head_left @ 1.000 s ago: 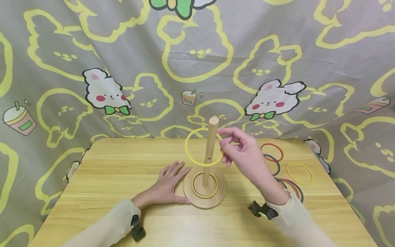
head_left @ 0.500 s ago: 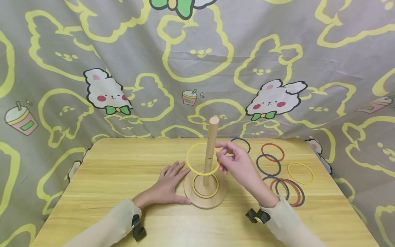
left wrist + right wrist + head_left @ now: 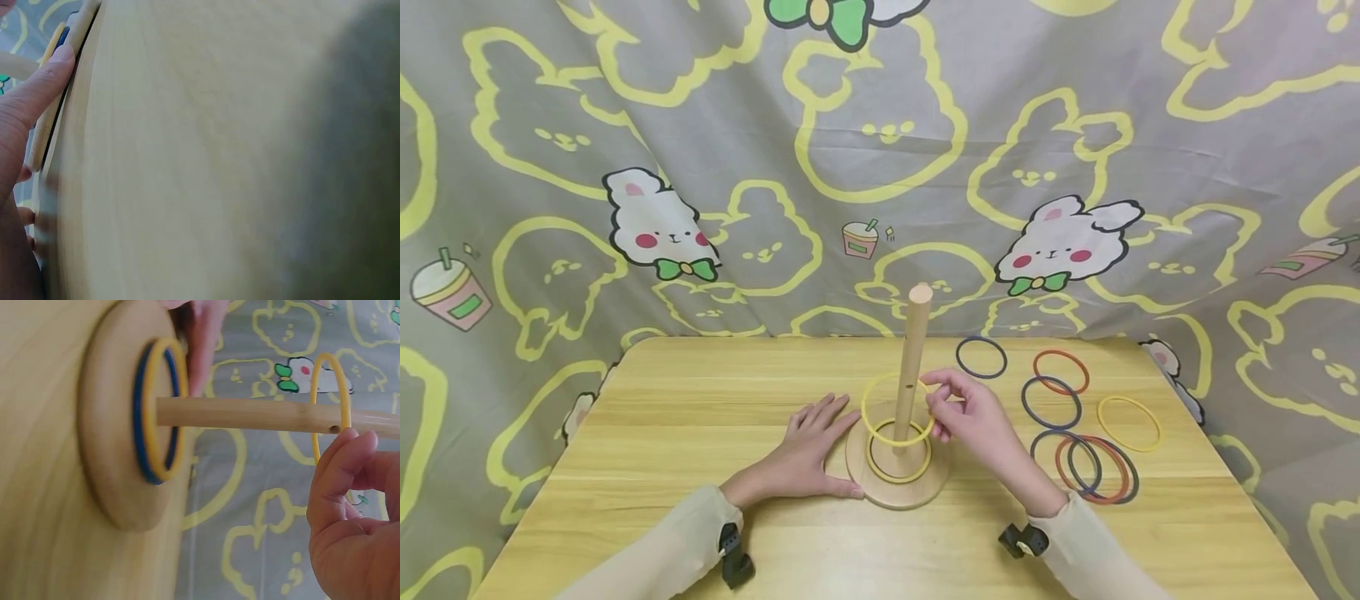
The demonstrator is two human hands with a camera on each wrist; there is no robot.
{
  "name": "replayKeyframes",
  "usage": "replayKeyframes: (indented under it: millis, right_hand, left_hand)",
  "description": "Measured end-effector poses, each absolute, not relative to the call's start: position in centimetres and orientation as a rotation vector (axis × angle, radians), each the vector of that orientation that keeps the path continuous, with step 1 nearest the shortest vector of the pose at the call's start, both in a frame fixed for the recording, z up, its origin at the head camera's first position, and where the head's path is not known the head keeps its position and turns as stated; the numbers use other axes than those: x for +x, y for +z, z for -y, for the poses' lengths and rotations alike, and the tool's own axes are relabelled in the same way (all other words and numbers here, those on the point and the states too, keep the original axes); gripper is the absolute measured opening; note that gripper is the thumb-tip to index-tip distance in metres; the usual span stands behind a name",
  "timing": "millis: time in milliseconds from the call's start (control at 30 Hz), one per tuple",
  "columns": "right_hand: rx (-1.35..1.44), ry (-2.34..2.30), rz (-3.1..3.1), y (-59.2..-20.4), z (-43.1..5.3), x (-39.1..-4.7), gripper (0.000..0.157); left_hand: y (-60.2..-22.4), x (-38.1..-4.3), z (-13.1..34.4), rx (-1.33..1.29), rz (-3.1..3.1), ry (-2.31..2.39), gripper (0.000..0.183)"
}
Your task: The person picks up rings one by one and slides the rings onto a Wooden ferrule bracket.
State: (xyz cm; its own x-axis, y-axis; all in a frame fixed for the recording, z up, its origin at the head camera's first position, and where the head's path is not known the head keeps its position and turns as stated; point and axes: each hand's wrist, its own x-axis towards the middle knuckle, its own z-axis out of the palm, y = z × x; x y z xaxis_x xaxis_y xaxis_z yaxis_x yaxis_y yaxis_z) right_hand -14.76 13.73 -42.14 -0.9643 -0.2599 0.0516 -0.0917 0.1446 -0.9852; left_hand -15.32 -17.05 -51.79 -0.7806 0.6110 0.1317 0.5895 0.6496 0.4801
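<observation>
My right hand (image 3: 972, 410) pinches a thin yellow ring (image 3: 864, 408) by its right side. That ring encircles the upright wooden post (image 3: 913, 350), partway down it and above the round base (image 3: 901, 497). Around the foot of the post lie another yellow ring (image 3: 149, 406) and a blue ring (image 3: 137, 419) beneath it, plain in the right wrist view. My left hand (image 3: 805, 454) lies spread at the left of the base, fingers straight, thumb at its front edge. In the left wrist view the thumb (image 3: 44, 90) rests on the base's rim.
Right of the stand, loose rings lie on the wooden table (image 3: 715, 375): a blue ring (image 3: 958, 367) at the back, a red ring (image 3: 1086, 373), a yellow ring (image 3: 1157, 429) and an overlapping group of red and dark rings (image 3: 1126, 483). A patterned curtain (image 3: 745, 317) hangs behind.
My right hand has lowered the yellow ring along the post, from near its top to nearer the base. The left hand has stayed in place.
</observation>
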Motion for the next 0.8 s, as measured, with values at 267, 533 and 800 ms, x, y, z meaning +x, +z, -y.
replayKeyframes:
  millis: [267,533,800]
  right_hand:
    - [-0.386,-1.822,-2.344,-44.5,-14.1,-14.6,0.029]
    - [-0.414,-1.710,-2.424,-45.9,-14.3,-14.9,0.023]
    - [-0.412,-1.650,-2.440,-46.8,-14.7,-15.3,0.020]
  left_hand:
    - [-52.4,-15.6,17.1,1.079,-2.811,0.898,0.118]
    - [-51.7,-15.4,16.8,1.043,-2.801,0.830,0.117]
    - [-51.7,-15.4,16.9,1.005,-2.800,0.796,0.118]
